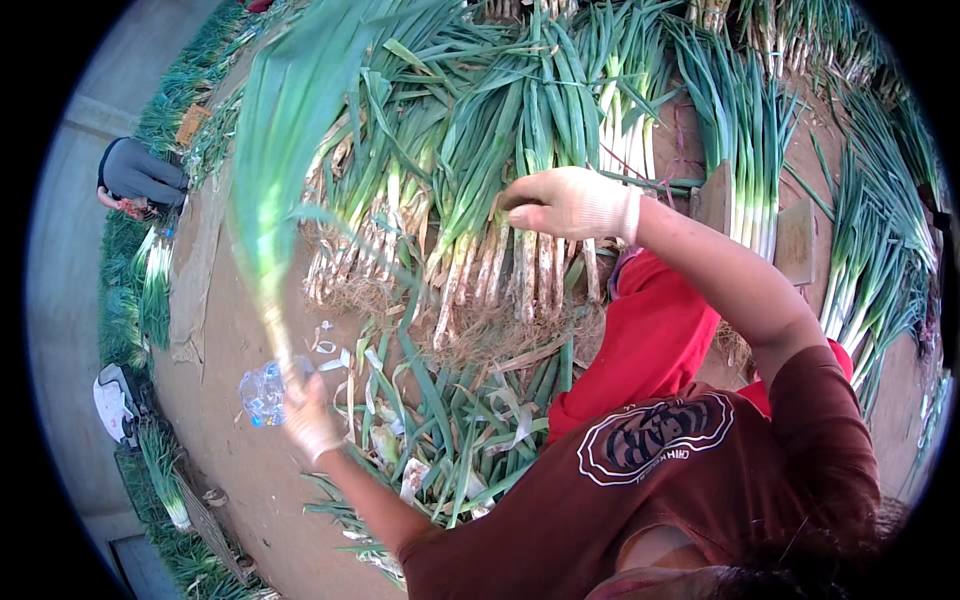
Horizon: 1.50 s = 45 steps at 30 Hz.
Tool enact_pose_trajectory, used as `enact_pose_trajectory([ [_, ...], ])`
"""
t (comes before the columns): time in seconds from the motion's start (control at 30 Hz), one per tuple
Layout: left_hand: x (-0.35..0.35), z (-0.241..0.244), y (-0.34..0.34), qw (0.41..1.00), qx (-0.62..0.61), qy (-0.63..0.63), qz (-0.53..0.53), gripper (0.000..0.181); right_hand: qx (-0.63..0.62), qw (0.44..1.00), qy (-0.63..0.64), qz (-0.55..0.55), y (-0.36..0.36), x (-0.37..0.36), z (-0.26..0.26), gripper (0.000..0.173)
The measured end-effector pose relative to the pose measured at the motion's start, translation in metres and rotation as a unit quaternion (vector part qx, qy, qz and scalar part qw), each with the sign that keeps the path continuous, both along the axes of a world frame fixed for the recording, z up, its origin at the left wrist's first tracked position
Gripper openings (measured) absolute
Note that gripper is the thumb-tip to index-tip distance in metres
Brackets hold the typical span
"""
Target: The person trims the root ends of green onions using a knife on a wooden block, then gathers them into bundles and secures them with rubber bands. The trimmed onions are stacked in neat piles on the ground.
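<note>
My left hand (pixel 309 421), in a light glove, grips the pale lower stem of a long green onion (pixel 277 165). Its leaves fan upward, blurred by motion. My right hand (pixel 574 204), gloved too, is over a row of green onions (pixel 529 270) in front of me. The thumb stands apart from the curled fingers, and I see nothing held between them; whether the fingertips touch a stem is unclear. The row's roots point towards me. Cut leaves and peeled skins (pixel 450 427) lie in a heap between my arms.
A crumpled clear plastic bottle (pixel 262 394) lies beside my left hand. Wooden boards (pixel 795 240) stand by an onion bundle (pixel 750 150) at right. More bundles (pixel 855 277) lie farther right. Another person (pixel 142 176) bends over at far left, near an orange crate (pixel 193 124).
</note>
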<state>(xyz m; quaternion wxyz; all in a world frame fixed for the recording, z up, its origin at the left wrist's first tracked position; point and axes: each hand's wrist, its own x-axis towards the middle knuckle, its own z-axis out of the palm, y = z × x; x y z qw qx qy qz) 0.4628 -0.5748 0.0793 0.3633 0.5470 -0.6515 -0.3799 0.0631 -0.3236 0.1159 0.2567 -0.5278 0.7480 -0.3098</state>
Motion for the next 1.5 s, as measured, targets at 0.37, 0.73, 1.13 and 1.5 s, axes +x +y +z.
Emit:
enact_pose_trajectory([
  [0.37,-0.25,-0.272,0.017,0.838,-0.085,-0.385,-0.377,0.035,0.048,0.999,-0.001,-0.009,-0.005,0.014,-0.045,0.039],
  [0.73,-0.265,-0.285,0.014,0.831,0.373,-0.191,-0.367,0.091,0.184,0.98,0.067,-0.026,0.009,-0.017,-0.055,0.036],
  [1.13,-0.169,0.063,-0.022,0.736,-0.139,-0.554,-0.363,0.053,0.281,0.959,0.044,-0.014,0.024,-0.018,-0.057,0.04],
  [1.5,-0.01,0.38,0.017,0.773,-0.533,-0.343,-0.031,0.038,0.254,0.964,0.06,0.045,0.004,0.01,-0.051,0.044],
])
